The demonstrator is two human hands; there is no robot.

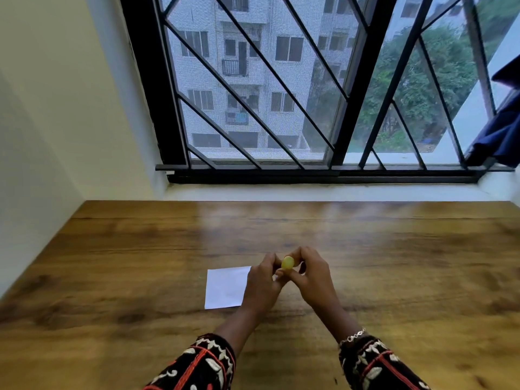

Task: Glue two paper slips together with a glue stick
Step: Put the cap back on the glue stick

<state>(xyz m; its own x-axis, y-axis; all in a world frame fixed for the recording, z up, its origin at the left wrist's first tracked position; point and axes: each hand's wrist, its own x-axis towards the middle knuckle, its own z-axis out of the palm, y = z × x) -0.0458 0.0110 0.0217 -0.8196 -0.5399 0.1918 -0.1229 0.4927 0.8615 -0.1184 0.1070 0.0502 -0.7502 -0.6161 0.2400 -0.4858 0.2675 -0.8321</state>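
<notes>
On the wooden worktop (394, 263) under the barred window, reading from the left, a white paper slip (225, 288) lies flat, and its right edge runs under the person's left hand (263, 282). From where I stand only this one slip is plainly on show; whether a second lies beneath the hands I cannot tell.

The left hand has its fingers curled in towards the middle and appears to grip the body of the glue stick (287, 262), though the barrel itself is hidden behind the knuckles. Only the stick's round yellow end shows, raised just above the worktop between the two hands. The right hand (311, 273) closes on it from the other side, thumb and fingertips pinched round that yellow end. It looks like the cap is about to be pulled or twisted off, so I judge the gluing has not yet begun.

The stick should be light, stiff and smooth, so a firm hold on the barrel with one hand and a pinch on the cap with the other suits it. The slip is thin and limp, will slide on the polished wood, and is best pinned near an edge.

A bracelet (353, 336) circles the right wrist above the patterned sleeve.
</notes>
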